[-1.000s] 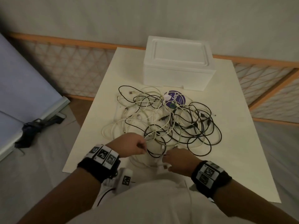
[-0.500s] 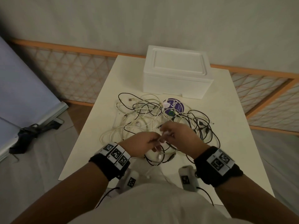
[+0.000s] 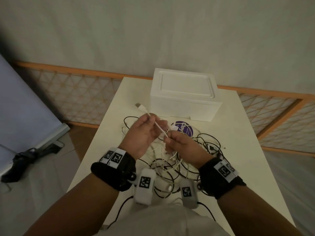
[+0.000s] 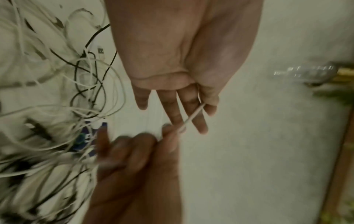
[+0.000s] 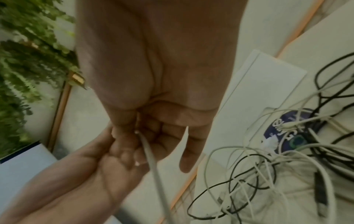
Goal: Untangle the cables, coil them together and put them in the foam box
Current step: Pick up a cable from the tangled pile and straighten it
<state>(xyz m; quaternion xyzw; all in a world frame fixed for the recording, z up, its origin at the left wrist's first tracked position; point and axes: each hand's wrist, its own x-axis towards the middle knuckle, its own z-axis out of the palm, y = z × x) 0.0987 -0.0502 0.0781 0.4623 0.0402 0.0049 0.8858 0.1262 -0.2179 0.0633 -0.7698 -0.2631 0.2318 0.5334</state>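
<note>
A tangle of black and white cables (image 3: 192, 157) lies on the white table (image 3: 242, 150), in front of the white foam box (image 3: 184, 94), whose lid is on. Above the pile, both hands hold one white cable (image 3: 158, 126) stretched short between them. My left hand (image 3: 149, 116) pinches it just below its USB plug (image 3: 139, 106), between thumb and fingers (image 4: 191, 109). My right hand (image 3: 167, 136) pinches the same cable (image 5: 151, 156) lower down, and the rest trails back into the tangle (image 5: 258, 174).
A round purple disc (image 3: 185, 130) lies under the cables near the box. An orange-framed lattice fence (image 3: 81, 97) runs behind the table. A pale panel (image 3: 25, 108) and a black object (image 3: 27, 157) are on the floor at left.
Both hands have risen from the pile and moved away from my body. They have drawn a white cable's plug end up out of the tangle and now hold it taut between them.
</note>
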